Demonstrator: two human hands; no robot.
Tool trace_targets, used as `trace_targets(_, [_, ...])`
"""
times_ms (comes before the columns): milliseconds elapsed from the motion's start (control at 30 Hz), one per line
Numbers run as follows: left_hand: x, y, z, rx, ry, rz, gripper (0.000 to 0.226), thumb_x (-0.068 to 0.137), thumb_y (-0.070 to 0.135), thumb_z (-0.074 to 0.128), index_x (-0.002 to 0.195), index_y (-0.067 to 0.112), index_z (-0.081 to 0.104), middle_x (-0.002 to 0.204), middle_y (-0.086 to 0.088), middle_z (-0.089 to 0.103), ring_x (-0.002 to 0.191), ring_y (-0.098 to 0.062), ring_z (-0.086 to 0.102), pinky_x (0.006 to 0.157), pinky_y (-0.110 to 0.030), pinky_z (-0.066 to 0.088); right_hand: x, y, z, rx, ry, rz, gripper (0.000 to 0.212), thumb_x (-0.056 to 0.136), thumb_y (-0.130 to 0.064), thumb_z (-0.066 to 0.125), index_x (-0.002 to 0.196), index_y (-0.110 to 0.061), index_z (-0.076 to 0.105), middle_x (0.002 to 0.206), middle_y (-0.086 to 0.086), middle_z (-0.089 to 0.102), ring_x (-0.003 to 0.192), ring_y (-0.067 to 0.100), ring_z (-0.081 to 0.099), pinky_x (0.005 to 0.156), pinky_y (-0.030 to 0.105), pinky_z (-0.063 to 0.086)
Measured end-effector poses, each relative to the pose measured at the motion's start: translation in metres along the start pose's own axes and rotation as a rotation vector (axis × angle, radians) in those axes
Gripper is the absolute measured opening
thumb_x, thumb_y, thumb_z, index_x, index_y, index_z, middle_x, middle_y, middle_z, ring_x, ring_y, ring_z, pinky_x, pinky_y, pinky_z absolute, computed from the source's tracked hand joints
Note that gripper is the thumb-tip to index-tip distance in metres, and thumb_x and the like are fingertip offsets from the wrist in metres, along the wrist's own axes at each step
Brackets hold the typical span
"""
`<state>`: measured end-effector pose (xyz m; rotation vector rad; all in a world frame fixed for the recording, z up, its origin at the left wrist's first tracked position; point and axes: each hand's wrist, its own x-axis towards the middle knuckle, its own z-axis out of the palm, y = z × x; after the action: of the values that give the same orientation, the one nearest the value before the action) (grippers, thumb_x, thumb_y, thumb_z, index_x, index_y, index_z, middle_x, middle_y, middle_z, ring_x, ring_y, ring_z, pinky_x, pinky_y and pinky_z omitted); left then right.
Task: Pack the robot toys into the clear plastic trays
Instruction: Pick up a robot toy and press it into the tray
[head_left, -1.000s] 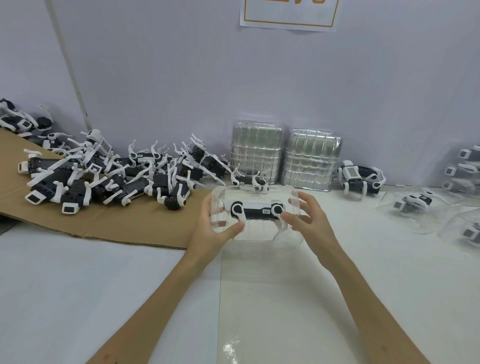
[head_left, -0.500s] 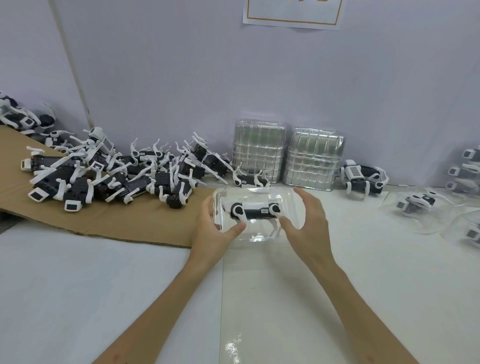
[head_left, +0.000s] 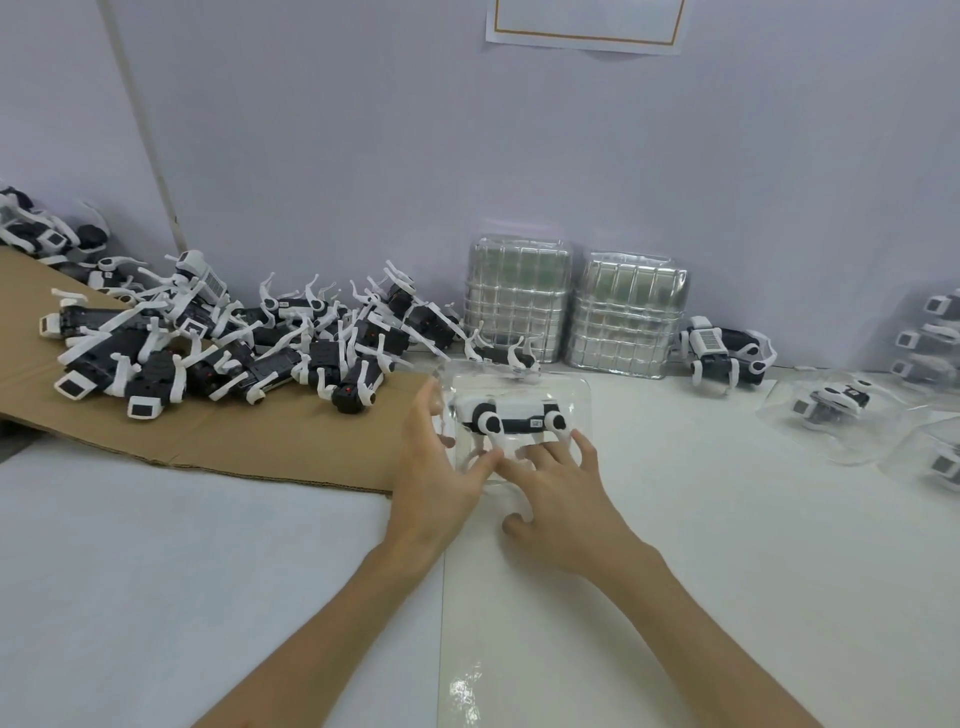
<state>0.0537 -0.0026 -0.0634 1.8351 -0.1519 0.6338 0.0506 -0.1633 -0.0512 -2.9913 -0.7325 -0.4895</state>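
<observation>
1 toy (head_left: 511, 413) lies on its side in 1 clear tray (head_left: 582, 395) on the white table (head_left: 753, 545), mid-view, just beside the cardboard (head_left: 234, 436). Its long axis runs left to right across the view, with the legs toward the person. I cannot tell which end is the head.

The left hand (head_left: 434, 473) grips the tray's left end, fingers up along the side and thumb across the near edge. The right hand (head_left: 563, 493) is spread flat. Its straight fingertips (head_left: 537, 452) press the tray's near part by the toy's legs, and its thumb is held apart.

A pile (head_left: 234, 343) of loose toys covers the cardboard, too tangled to count. 1 loose toy (head_left: 506, 358) lies just behind the tray. 2 stacks (head_left: 519, 301) of empty trays stand against the wall, with 1 standing toy (head_left: 727, 353) to their right. At least 2 packed trays (head_left: 831, 410) sit far right, and the frame edge cuts off others.
</observation>
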Motion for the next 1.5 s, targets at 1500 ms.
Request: trace_targets(1500, [0.01,0.008,-0.003,-0.261,-0.386,-0.443,0.041,0.103,0.041,0.046,0.143,0.036,0.038,0.128,0.016,0.062,0.111,-0.006,0.065,0.091,-0.026,0.044,0.002,0.004,-0.034,0.394,0.385,0.389,0.027,0.083,-0.004,0.056,0.092,-0.018,0.078,0.081,-0.002,0.076,0.071,0.02,0.062,0.095,0.041,0.043])
